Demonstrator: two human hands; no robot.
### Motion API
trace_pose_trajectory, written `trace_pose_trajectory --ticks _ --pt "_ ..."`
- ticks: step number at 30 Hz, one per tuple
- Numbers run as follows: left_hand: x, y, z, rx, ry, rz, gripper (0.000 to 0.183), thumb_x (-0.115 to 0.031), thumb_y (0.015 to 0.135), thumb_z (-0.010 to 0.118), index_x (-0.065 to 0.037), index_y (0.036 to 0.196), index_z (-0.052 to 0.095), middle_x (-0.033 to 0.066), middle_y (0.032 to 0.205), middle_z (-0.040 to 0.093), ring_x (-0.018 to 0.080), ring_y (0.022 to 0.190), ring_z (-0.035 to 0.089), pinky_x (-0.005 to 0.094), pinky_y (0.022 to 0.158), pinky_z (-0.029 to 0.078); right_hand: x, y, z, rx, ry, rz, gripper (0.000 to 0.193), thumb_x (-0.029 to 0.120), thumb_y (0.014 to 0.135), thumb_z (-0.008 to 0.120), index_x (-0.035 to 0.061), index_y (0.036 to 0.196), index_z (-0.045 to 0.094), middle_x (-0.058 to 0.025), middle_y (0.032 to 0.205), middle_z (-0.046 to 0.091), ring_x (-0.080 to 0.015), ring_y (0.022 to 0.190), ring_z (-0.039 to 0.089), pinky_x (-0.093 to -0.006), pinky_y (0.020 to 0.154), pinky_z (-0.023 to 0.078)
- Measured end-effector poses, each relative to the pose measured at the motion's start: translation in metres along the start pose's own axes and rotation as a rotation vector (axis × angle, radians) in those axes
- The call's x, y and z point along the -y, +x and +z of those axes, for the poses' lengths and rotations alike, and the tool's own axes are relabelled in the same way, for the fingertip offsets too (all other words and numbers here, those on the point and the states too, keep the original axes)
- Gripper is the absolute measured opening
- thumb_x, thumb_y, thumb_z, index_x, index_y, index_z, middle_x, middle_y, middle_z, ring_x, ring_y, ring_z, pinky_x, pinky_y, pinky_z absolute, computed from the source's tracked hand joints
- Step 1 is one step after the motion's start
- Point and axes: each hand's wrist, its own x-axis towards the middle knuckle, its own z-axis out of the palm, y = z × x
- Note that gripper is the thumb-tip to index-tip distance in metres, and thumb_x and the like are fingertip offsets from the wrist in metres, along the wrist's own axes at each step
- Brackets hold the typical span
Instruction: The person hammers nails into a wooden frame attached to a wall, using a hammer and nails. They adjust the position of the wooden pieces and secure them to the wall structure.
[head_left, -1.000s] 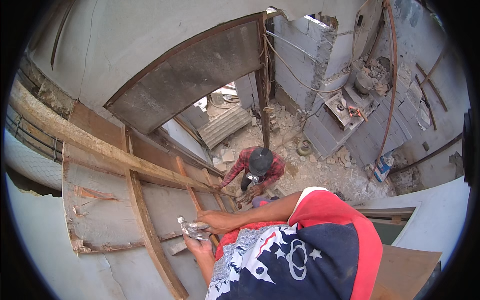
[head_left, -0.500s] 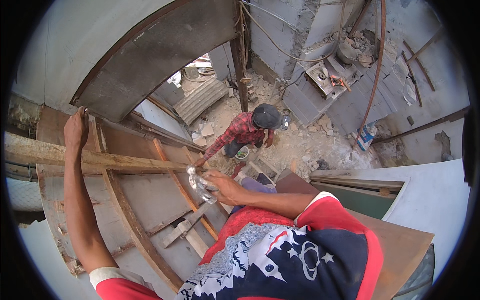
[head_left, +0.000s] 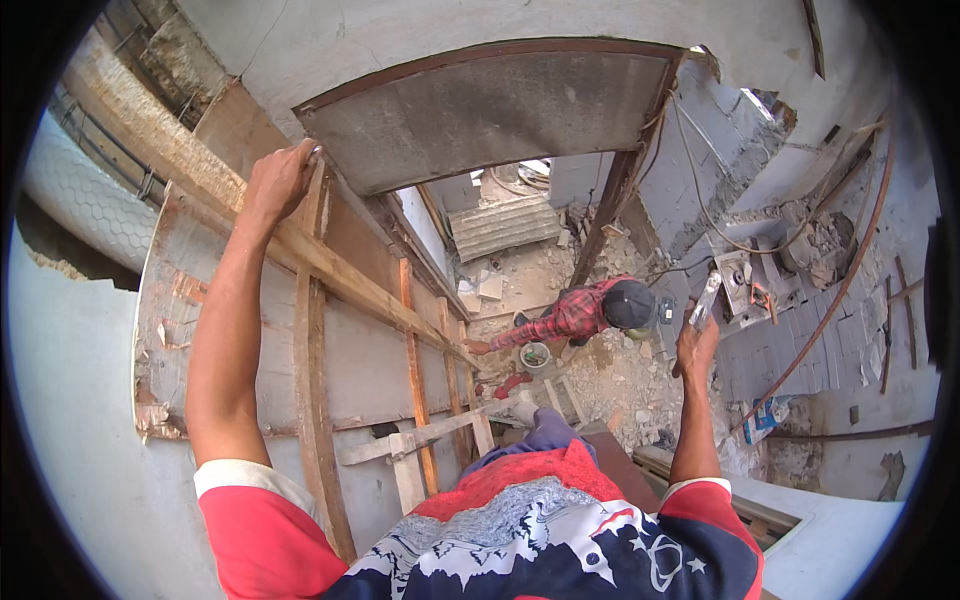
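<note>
My left hand (head_left: 278, 182) is closed at the top of an upright wooden batten (head_left: 310, 330), close above a long wooden beam (head_left: 350, 280). A small shiny tip shows at its fingertips, too small to name. Out to the right, my right hand (head_left: 697, 348) grips a silvery metal tool (head_left: 706, 298), apart from the wood. Its kind is unclear, with a dark end showing below the fist. The beam runs across several battens fixed to a large pale panel (head_left: 365, 360). A co-worker (head_left: 570, 315) in a red checked shirt crouches below, one hand at the beam's far end.
Rubble (head_left: 620, 400) covers the floor below, with a white bucket (head_left: 535, 354) near the co-worker. A corrugated sheet (head_left: 505, 228) lies beyond the doorway. A long brown hose (head_left: 840, 300) hangs at the right, and a wire-mesh roll (head_left: 90, 195) lies at the left.
My right hand has swung from beside the beam out to the right, carrying the silvery tool. My left hand stays at the batten's top. The view has turned leftward.
</note>
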Motion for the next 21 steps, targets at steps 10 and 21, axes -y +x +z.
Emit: trace_pose_trajectory --ticks 10,21 --pt "-0.017 0.007 -0.006 -0.117 -0.061 -0.036 0.029 -0.033 0.104 0.050 -0.008 0.103 0.064 0.0255 0.088 0.069 0.0478 0.085 0.067 0.0567 0.071 0.052 0.050 -0.154 0.129 0.920 -0.125 -0.316 0.038 0.020 0.091 0.074 0.0008 0.119 0.058 -0.0251 0.095 0.071 -0.0401 0.087 0.071 -0.0448 0.078 0.053" --pt "0.014 -0.020 0.008 -0.267 -0.075 0.033 0.031 -0.033 0.105 0.049 -0.008 0.101 0.067 0.0239 0.088 0.070 0.0469 0.086 0.066 0.0565 0.076 0.053 0.106 -0.270 0.174 1.604 0.035 -0.963 0.052 0.020 0.092 0.069 0.0020 0.134 0.044 -0.0268 0.095 0.069 -0.0486 0.090 0.067 -0.0549 0.080 0.053"
